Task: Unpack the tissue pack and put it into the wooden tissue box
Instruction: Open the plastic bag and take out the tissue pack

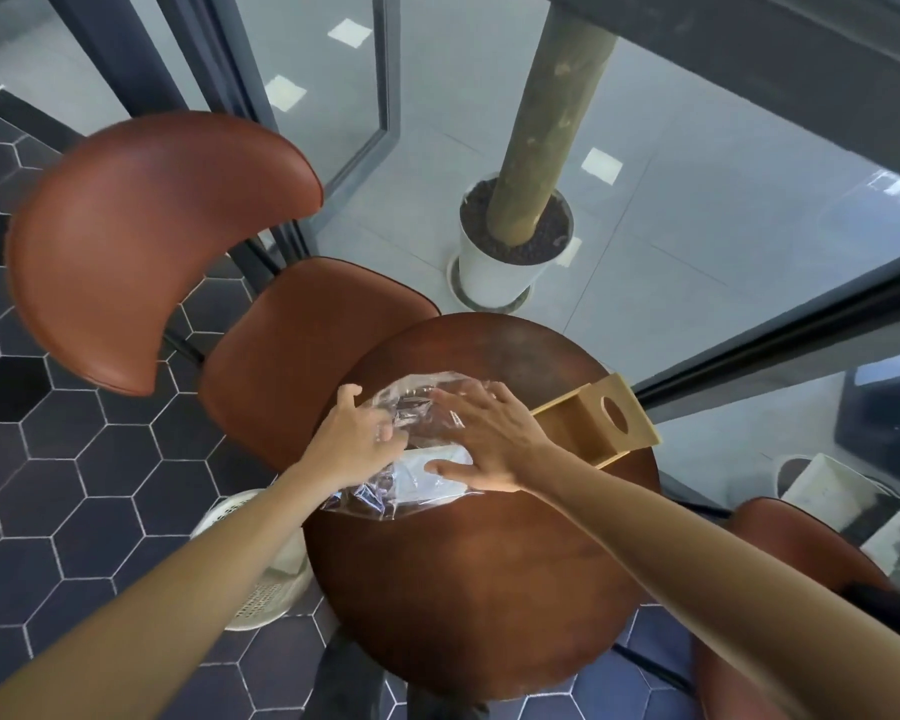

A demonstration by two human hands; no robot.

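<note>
A tissue pack (417,478) in crumpled clear plastic wrap lies at the far left of the round wooden table (479,589). The white tissues show through the wrap between my hands. My left hand (357,444) grips the wrap at its left side, fingers curled into the plastic. My right hand (481,439) lies spread over the pack from the right, thumb pressing on the tissues. The wooden tissue box (593,420) lies just right of my right hand at the table's far right edge, its round-holed panel facing up.
A brown leather chair (178,241) stands behind and left of the table. A white potted trunk (510,252) stands beyond glass. A white basket (261,563) sits on the floor left of the table. Another brown seat (801,553) is at the right.
</note>
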